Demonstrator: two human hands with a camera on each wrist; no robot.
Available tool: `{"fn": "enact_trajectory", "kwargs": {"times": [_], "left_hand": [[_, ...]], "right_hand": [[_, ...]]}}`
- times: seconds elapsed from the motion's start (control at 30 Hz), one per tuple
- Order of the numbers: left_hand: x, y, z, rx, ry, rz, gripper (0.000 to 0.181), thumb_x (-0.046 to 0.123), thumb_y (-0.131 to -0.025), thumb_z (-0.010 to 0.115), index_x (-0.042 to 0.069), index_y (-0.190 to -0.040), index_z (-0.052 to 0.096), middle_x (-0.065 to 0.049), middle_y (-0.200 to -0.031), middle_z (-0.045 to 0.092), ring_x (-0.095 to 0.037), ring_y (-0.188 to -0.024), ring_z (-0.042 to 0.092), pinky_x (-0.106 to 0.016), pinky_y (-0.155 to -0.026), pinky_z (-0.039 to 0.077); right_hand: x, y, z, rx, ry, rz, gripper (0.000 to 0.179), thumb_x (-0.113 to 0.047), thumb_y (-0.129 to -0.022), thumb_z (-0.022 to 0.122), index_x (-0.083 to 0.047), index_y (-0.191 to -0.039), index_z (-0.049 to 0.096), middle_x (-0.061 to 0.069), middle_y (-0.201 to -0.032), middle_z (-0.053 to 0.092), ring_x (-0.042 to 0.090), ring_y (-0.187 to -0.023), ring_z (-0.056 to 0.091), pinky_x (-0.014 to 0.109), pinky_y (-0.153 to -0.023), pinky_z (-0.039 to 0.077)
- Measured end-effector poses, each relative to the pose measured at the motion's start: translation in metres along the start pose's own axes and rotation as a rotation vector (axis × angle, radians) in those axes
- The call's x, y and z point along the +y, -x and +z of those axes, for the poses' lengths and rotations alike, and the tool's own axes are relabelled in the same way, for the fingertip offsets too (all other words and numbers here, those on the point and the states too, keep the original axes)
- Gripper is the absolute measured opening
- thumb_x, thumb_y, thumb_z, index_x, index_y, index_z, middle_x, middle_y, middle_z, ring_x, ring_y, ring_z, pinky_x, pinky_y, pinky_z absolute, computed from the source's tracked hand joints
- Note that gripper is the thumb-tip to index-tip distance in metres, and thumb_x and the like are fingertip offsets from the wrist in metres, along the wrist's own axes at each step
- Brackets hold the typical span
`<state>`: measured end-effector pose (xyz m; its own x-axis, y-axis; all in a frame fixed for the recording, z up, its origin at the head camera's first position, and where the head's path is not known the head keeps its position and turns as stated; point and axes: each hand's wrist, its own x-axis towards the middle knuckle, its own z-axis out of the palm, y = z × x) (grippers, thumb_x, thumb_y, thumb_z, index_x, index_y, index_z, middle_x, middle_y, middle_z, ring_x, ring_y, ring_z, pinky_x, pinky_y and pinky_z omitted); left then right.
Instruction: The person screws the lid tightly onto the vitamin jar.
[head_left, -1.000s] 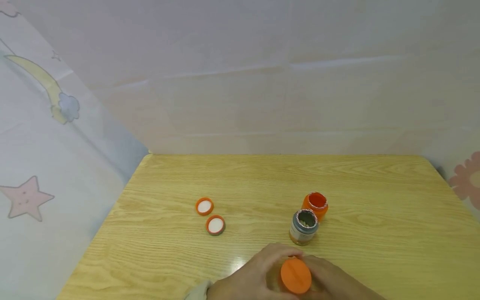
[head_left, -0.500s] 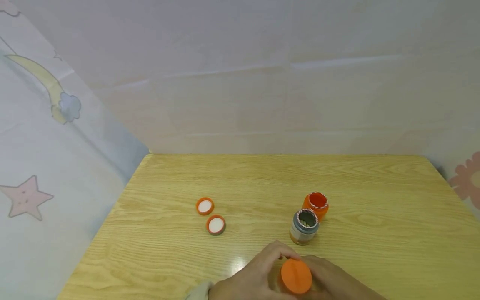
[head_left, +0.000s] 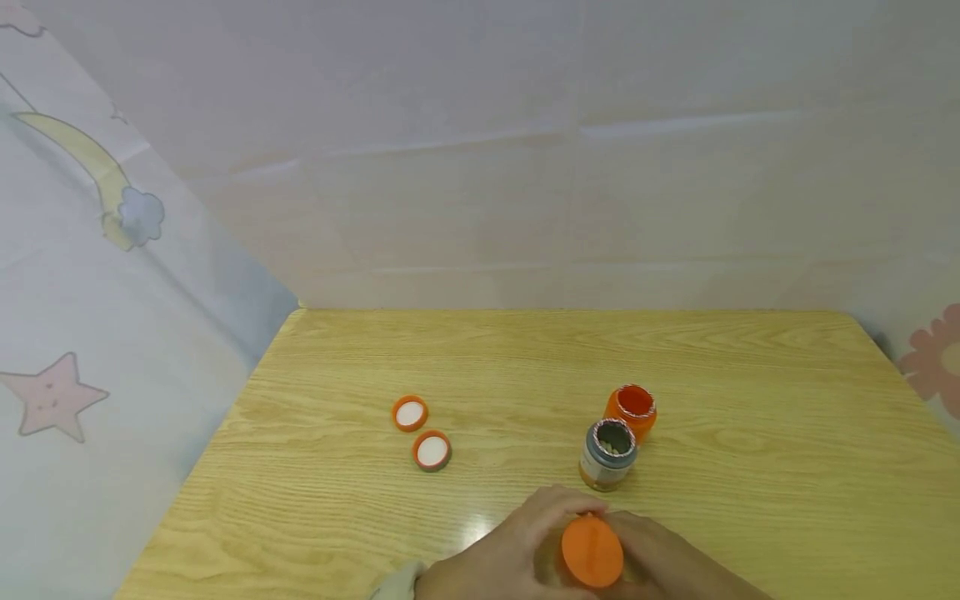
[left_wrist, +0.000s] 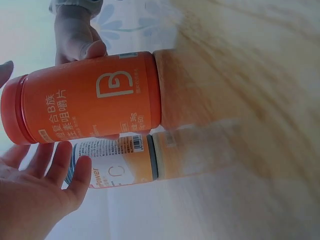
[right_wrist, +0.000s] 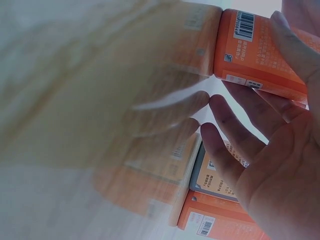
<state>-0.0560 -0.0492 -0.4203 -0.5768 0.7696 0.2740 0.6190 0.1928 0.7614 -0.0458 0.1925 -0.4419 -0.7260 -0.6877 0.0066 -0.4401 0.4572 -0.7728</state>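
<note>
an orange bottle stands straight up on the table, near the person, between the two hands. its long way runs up and down, with the bottom on the table and the lid pointing up. the left hand curls its thumb and fingers round the lid. the right hand grips the side of the bottle, with its thumb pressed on it. from the head you see the flat round top of the lid, and most of the rest is hidden. the left wrist view shows more: a big pale letter b and rows of writing. the right wrist view shows a bar code low on the bottle. only the head view looks down into the grey jar, where pale bits lie, and into the open orange jar just behind it. it also shows an orange cap and a grey cap near each other, white insides facing up.
</note>
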Motion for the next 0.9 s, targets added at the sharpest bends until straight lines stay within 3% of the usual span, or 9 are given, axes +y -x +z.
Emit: {"fn": "enact_trajectory", "kwargs": {"times": [0.03, 0.17, 0.4, 0.7, 0.9], "left_hand": [[0.0005, 0.0006, -0.0005, 0.007, 0.009, -0.009, 0.073, 0.022, -0.083, 0.081, 0.020, -0.144, 0.040, 0.003, -0.141, 0.051, -0.006, -0.128, 0.047, -0.026, -0.108, 0.041], [-0.0007, 0.0006, -0.0010, 0.056, 0.011, 0.011, 0.069, 0.020, -0.079, 0.085, 0.015, -0.134, 0.042, -0.001, -0.130, 0.053, -0.005, -0.121, 0.049, -0.026, -0.104, 0.043], [-0.0036, -0.0001, 0.0016, 0.075, -0.024, 0.068, 0.069, 0.017, -0.076, 0.087, 0.012, -0.129, 0.042, -0.003, -0.124, 0.052, -0.007, -0.116, 0.050, -0.023, -0.102, 0.044], [0.0007, 0.0040, -0.0021, -0.040, 0.085, -0.009, 0.063, 0.022, -0.091, 0.073, 0.023, -0.143, 0.038, 0.007, -0.140, 0.044, -0.004, -0.132, 0.041, -0.024, -0.112, 0.037], [0.0000, 0.0047, -0.0039, -0.084, 0.083, -0.027, 0.062, 0.024, -0.095, 0.068, 0.025, -0.147, 0.036, 0.008, -0.144, 0.042, -0.004, -0.135, 0.039, -0.025, -0.114, 0.036]], "right_hand": [[0.0043, 0.0016, 0.0041, 0.034, 0.027, 0.008, 0.036, -0.044, -0.094, 0.065, -0.038, -0.128, 0.056, -0.021, -0.115, 0.064, -0.002, -0.101, 0.058, 0.023, -0.086, 0.049], [0.0101, 0.0037, 0.0035, 0.000, 0.002, 0.041, 0.036, -0.045, -0.093, 0.066, -0.037, -0.127, 0.058, -0.020, -0.116, 0.064, -0.003, -0.102, 0.057, 0.022, -0.085, 0.048], [0.0081, 0.0020, 0.0036, 0.012, -0.010, 0.002, 0.034, -0.043, -0.093, 0.066, -0.038, -0.126, 0.058, -0.021, -0.112, 0.064, -0.003, -0.098, 0.056, 0.021, -0.083, 0.047], [0.0067, 0.0033, 0.0029, -0.019, -0.043, 0.051, 0.035, -0.044, -0.094, 0.065, -0.039, -0.127, 0.057, -0.022, -0.112, 0.064, -0.003, -0.100, 0.056, 0.021, -0.085, 0.047], [0.0049, 0.0044, 0.0028, -0.015, -0.038, 0.062, 0.039, -0.045, -0.094, 0.065, -0.039, -0.131, 0.055, -0.021, -0.120, 0.064, -0.002, -0.105, 0.057, 0.022, -0.090, 0.048]]}}
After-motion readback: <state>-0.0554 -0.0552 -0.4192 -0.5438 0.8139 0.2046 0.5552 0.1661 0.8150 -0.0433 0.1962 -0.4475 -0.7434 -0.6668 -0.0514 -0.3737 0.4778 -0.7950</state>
